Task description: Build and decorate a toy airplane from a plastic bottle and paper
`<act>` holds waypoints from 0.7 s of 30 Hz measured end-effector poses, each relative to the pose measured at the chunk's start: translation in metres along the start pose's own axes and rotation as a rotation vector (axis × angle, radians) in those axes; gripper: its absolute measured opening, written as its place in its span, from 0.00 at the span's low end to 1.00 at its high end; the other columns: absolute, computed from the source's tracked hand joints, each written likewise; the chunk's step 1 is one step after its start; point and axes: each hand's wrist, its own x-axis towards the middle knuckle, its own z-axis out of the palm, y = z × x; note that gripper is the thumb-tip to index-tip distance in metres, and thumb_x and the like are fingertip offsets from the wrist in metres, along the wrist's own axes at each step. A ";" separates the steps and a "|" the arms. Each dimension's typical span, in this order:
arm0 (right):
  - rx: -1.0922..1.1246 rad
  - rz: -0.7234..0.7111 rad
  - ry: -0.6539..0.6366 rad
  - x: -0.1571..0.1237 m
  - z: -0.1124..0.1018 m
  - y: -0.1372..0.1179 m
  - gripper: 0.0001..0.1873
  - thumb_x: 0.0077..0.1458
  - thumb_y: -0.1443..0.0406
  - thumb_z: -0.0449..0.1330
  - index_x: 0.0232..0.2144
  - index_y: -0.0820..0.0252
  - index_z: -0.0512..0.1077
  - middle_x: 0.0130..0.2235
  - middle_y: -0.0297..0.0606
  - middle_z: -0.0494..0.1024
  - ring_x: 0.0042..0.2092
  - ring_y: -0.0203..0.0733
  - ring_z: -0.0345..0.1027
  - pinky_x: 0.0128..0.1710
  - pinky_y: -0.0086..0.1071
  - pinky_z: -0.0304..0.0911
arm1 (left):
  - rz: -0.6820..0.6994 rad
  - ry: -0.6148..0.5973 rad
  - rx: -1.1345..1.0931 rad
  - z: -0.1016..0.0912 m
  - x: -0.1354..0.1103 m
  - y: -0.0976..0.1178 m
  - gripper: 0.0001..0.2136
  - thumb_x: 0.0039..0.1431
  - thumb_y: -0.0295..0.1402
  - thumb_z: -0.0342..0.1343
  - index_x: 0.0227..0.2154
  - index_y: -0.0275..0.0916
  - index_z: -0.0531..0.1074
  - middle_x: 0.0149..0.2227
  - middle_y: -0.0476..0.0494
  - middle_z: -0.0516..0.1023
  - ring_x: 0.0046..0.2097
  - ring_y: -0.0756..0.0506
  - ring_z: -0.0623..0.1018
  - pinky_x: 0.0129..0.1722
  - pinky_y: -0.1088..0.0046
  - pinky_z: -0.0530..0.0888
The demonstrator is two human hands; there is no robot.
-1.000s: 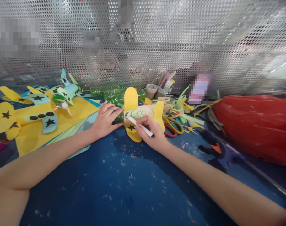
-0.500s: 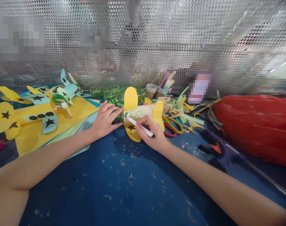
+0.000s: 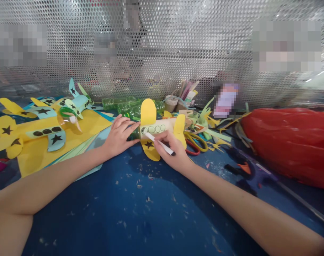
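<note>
Pinching marker (image 3: pixel 166 148) in right hand (image 3: pixel 177 150), bracing toy airplane (image 3: pixel 165 123) with spread left hand (image 3: pixel 120 138); likely shading leftmost oval (image 3: pixel 143 130), next needing fuller ink.

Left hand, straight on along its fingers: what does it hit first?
Likely the toy plane, around its yellow wing or pale body. The left hand's fingertips sit right at that end; depth from one view is unclear.

Green bottles (image 3: pixel 128 107) before a perforated screen (image 3: pixel 191 39), red bundle (image 3: pixel 290 145) at right.
</note>
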 end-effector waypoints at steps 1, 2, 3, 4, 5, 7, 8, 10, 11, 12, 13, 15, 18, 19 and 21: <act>0.000 0.007 -0.001 0.000 0.000 0.000 0.03 0.59 0.65 0.55 0.34 0.56 0.63 0.24 0.28 0.67 0.22 0.31 0.57 0.20 0.28 0.54 | -0.002 -0.002 -0.002 0.000 0.000 0.000 0.26 0.59 0.47 0.57 0.56 0.40 0.67 0.49 0.40 0.75 0.54 0.38 0.68 0.62 0.47 0.57; 0.001 0.012 -0.002 0.000 0.000 -0.001 0.03 0.60 0.65 0.55 0.34 0.56 0.63 0.24 0.29 0.67 0.22 0.31 0.57 0.21 0.28 0.54 | -0.002 -0.003 -0.003 0.000 0.000 0.000 0.26 0.59 0.47 0.57 0.56 0.40 0.67 0.49 0.40 0.75 0.54 0.38 0.68 0.62 0.47 0.57; 0.002 0.012 -0.001 0.000 0.000 -0.001 0.03 0.60 0.65 0.55 0.34 0.56 0.63 0.24 0.29 0.67 0.22 0.31 0.58 0.21 0.28 0.54 | -0.001 -0.002 -0.004 -0.001 0.000 0.001 0.26 0.59 0.47 0.57 0.56 0.40 0.67 0.49 0.40 0.75 0.54 0.37 0.68 0.62 0.47 0.57; 0.003 0.009 0.001 0.000 0.000 -0.001 0.03 0.59 0.65 0.55 0.34 0.56 0.62 0.24 0.29 0.67 0.22 0.31 0.58 0.21 0.28 0.54 | 0.000 -0.001 -0.005 -0.001 0.000 0.001 0.26 0.59 0.47 0.57 0.56 0.40 0.67 0.48 0.40 0.75 0.54 0.37 0.68 0.62 0.47 0.57; 0.003 0.005 0.002 0.000 0.000 0.000 0.03 0.59 0.66 0.55 0.34 0.56 0.62 0.24 0.29 0.67 0.22 0.31 0.58 0.21 0.28 0.54 | 0.000 0.001 -0.004 -0.001 0.000 0.001 0.26 0.59 0.47 0.57 0.56 0.39 0.67 0.48 0.39 0.75 0.54 0.37 0.68 0.62 0.47 0.57; 0.005 -0.003 0.005 0.000 0.001 0.001 0.03 0.59 0.66 0.55 0.33 0.56 0.62 0.24 0.29 0.67 0.21 0.30 0.57 0.20 0.28 0.53 | 0.003 0.004 -0.002 -0.001 0.001 0.001 0.26 0.59 0.47 0.57 0.56 0.39 0.67 0.48 0.39 0.75 0.54 0.37 0.68 0.62 0.47 0.57; 0.006 -0.007 0.007 0.000 0.001 0.001 0.03 0.59 0.66 0.55 0.33 0.56 0.62 0.24 0.28 0.66 0.21 0.30 0.56 0.20 0.28 0.52 | 0.006 0.006 -0.001 -0.001 0.001 0.000 0.26 0.59 0.47 0.57 0.56 0.38 0.67 0.48 0.39 0.75 0.54 0.37 0.68 0.62 0.47 0.57; 0.007 -0.012 0.010 0.000 0.001 0.001 0.04 0.59 0.66 0.55 0.32 0.56 0.62 0.23 0.28 0.66 0.21 0.30 0.55 0.19 0.28 0.52 | 0.012 0.009 0.000 -0.001 0.001 0.000 0.26 0.59 0.47 0.57 0.55 0.38 0.67 0.48 0.39 0.75 0.53 0.37 0.68 0.62 0.48 0.57; 0.006 -0.013 0.010 0.000 0.001 0.001 0.04 0.58 0.66 0.55 0.32 0.56 0.62 0.23 0.28 0.65 0.21 0.30 0.55 0.19 0.28 0.51 | 0.013 0.009 0.000 -0.001 0.001 0.000 0.26 0.59 0.47 0.58 0.55 0.37 0.67 0.48 0.39 0.75 0.53 0.37 0.68 0.62 0.48 0.58; 0.005 -0.013 0.009 0.000 0.001 0.001 0.04 0.58 0.66 0.55 0.32 0.56 0.62 0.23 0.27 0.65 0.21 0.30 0.55 0.19 0.28 0.51 | 0.012 0.008 -0.003 -0.001 0.001 0.001 0.26 0.58 0.47 0.58 0.55 0.37 0.67 0.48 0.39 0.75 0.53 0.37 0.68 0.61 0.48 0.58; 0.005 -0.010 0.005 0.000 0.001 0.000 0.04 0.58 0.66 0.55 0.32 0.56 0.62 0.22 0.27 0.65 0.21 0.30 0.55 0.19 0.28 0.51 | 0.009 0.005 -0.005 -0.001 0.001 0.001 0.26 0.59 0.47 0.58 0.55 0.37 0.67 0.48 0.39 0.75 0.54 0.37 0.68 0.61 0.49 0.58; 0.007 -0.003 0.000 0.000 0.001 0.000 0.04 0.58 0.67 0.55 0.31 0.56 0.62 0.22 0.27 0.65 0.20 0.30 0.55 0.19 0.28 0.51 | 0.002 -0.001 -0.006 -0.001 0.001 0.001 0.26 0.59 0.47 0.57 0.55 0.38 0.67 0.49 0.39 0.75 0.54 0.37 0.68 0.61 0.48 0.58; 0.010 0.002 0.009 0.000 0.001 0.000 0.05 0.58 0.67 0.55 0.30 0.56 0.61 0.22 0.28 0.65 0.20 0.30 0.55 0.19 0.28 0.52 | -0.003 0.000 0.002 0.000 0.000 0.001 0.26 0.59 0.47 0.58 0.56 0.40 0.67 0.49 0.40 0.75 0.54 0.38 0.68 0.61 0.47 0.58; 0.007 0.001 0.016 0.000 0.001 0.000 0.06 0.58 0.67 0.55 0.30 0.56 0.61 0.22 0.28 0.65 0.20 0.30 0.55 0.18 0.28 0.52 | -0.004 0.002 0.004 0.000 0.000 0.001 0.26 0.58 0.47 0.58 0.56 0.40 0.67 0.49 0.40 0.75 0.54 0.38 0.68 0.61 0.47 0.57; -0.006 -0.004 0.029 0.000 0.001 0.000 0.06 0.58 0.67 0.54 0.29 0.56 0.60 0.22 0.28 0.65 0.20 0.30 0.55 0.18 0.27 0.51 | -0.005 0.004 0.002 0.000 0.000 0.001 0.26 0.58 0.47 0.58 0.56 0.41 0.67 0.48 0.40 0.75 0.54 0.38 0.69 0.61 0.47 0.57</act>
